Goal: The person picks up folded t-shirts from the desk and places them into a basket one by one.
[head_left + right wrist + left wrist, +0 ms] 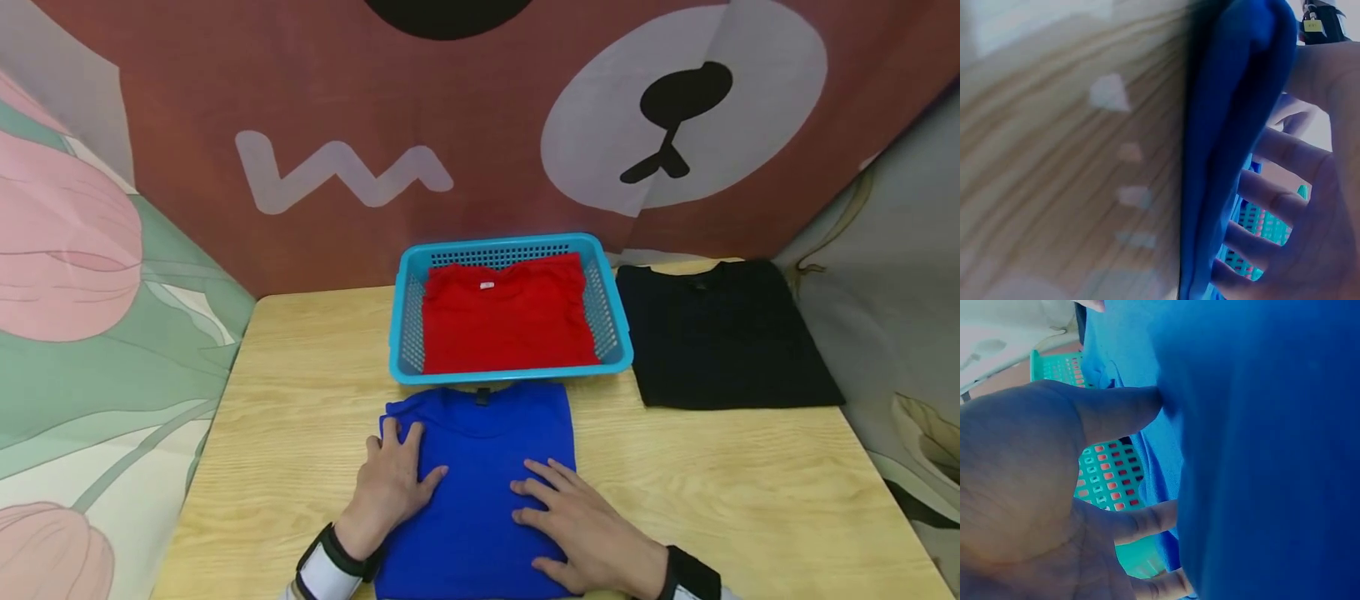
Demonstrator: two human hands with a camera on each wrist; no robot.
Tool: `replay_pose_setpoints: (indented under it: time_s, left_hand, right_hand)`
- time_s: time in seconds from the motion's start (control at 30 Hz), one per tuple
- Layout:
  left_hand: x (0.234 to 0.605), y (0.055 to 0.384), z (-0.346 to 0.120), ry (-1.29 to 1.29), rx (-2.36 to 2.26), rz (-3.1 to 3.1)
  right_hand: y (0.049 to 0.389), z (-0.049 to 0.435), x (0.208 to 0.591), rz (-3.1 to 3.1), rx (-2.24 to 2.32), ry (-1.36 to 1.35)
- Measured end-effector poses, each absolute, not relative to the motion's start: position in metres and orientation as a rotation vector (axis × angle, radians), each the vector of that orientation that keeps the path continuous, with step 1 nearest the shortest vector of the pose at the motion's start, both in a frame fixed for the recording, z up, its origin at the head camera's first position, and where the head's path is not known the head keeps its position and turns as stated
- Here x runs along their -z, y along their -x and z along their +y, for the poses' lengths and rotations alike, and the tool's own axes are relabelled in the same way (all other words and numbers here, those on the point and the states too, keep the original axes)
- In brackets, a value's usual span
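Observation:
A folded blue T-shirt [480, 500] lies on the table, collar away from me, just in front of the basket. My left hand [393, 483] rests on its left side, fingers spread and thumb pointing inward. On its right side my right hand [577, 525] lies with fingers spread across the cloth. In the left wrist view the thumb and fingertips of the left hand [1029, 481] touch the blue cloth. The right wrist view shows the shirt's layered edge [1229, 144] on the wood, with the right hand's fingers [1272, 194] over it.
A blue plastic basket [510, 377] holding a folded red T-shirt [510, 325] stands at the table's back. To its right lies a folded black T-shirt [727, 342]. Behind hangs a brown printed curtain [322, 242]. The wooden table [300, 400] has its right edge beside a grey cloth.

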State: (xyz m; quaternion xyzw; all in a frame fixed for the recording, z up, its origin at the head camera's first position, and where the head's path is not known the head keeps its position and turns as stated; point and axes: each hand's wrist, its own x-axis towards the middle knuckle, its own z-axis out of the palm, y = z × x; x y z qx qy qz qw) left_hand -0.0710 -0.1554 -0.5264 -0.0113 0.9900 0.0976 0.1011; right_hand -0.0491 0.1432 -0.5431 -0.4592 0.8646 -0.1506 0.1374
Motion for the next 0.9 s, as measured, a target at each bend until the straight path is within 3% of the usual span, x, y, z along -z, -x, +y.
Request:
replay_pose_setpoints:
  time_s: [0.43,0.9]
  left_hand:
    - [0.529,0.071,-0.149,0.0,-0.837,2.796]
    - [0.535,0.076,-0.16,0.069,-1.364,2.578]
  right_hand:
    - [0.05,0.175,0.534,2.478,0.444,1.11]
    - [0.043,0.194,0.534,2.545,0.474,1.185]
